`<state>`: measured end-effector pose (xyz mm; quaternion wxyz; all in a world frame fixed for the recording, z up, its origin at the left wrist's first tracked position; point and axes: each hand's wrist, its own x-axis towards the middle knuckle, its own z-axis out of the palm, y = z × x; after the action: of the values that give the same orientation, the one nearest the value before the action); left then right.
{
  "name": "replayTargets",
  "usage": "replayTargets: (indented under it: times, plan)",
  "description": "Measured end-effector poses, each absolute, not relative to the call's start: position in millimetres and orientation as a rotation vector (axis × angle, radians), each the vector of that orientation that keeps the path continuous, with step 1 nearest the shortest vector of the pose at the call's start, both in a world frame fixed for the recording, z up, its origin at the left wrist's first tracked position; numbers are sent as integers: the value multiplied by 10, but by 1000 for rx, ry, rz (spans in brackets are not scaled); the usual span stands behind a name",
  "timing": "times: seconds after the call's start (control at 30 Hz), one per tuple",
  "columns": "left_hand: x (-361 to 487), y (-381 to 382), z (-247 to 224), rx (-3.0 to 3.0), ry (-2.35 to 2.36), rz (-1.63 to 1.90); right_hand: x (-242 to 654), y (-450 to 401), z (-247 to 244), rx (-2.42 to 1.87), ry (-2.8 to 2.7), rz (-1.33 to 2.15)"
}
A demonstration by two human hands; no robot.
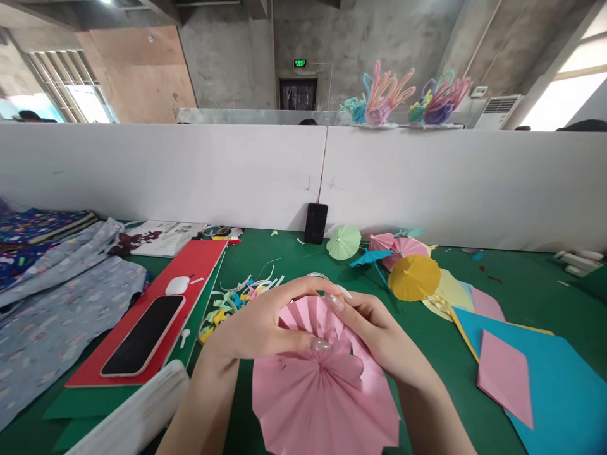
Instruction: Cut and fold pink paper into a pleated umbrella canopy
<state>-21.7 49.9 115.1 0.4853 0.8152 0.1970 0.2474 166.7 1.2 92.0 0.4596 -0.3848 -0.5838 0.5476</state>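
Observation:
A pleated pink paper fan (322,404), opened into a scalloped round, is held between both hands just above the green table. My left hand (275,322) curves over its upper left side, the thumb lying near the centre where the folds gather. At the upper right edge, my right hand (374,322) pinches the paper, its fingertips meeting those of my left hand. A smaller pink layer shows on top, by the thumb. Parts of the upper rim are covered by my fingers.
Small paper umbrellas, including a yellow one (414,278) and a green one (344,242), stand behind my right hand. Blue paper (564,379) lies right. Left are a phone (143,335) on a red folder (90,366), earbuds case (177,285) and paper strips (227,306). A white partition (190,177) rises behind.

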Motion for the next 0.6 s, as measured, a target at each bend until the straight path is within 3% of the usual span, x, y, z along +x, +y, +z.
replayTargets:
  times: [0.6]
  plan:
    - [-234, 405, 1234, 1981, 625, 660, 1635, -69, 974, -973, -1501, 1332]
